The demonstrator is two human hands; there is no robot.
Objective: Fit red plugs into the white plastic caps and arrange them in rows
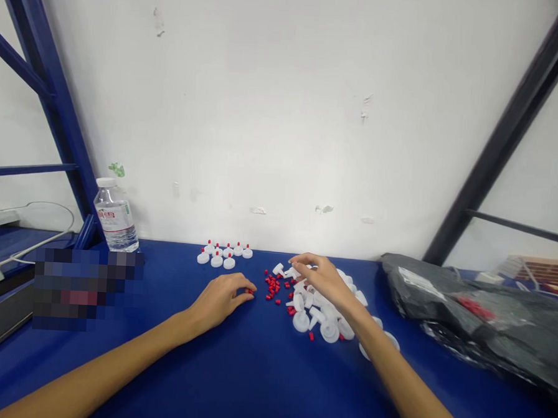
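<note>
My left hand (222, 299) pinches a small red cap (250, 291) between thumb and forefinger, just above the blue tabletop. Over the pile of white nozzle lids (329, 329) hovers my right hand (317, 276), its thumb and forefinger apart with nothing visible between them. A white nozzle lid (278, 269) lies close to those fingertips. Loose red caps (272, 285) are scattered between both hands. Farther back on the left, several white lids topped with red caps (217, 259) stand upright in a cluster. Part of the pile is hidden under my right hand and forearm.
A water bottle (117, 216) stands at the back left, near the blue frame post (60, 98). On the right lies a dark plastic bag (469, 319) with red pieces showing. The white wall (274, 121) rises behind the blue table (232, 381). A blurred patch covers something at left.
</note>
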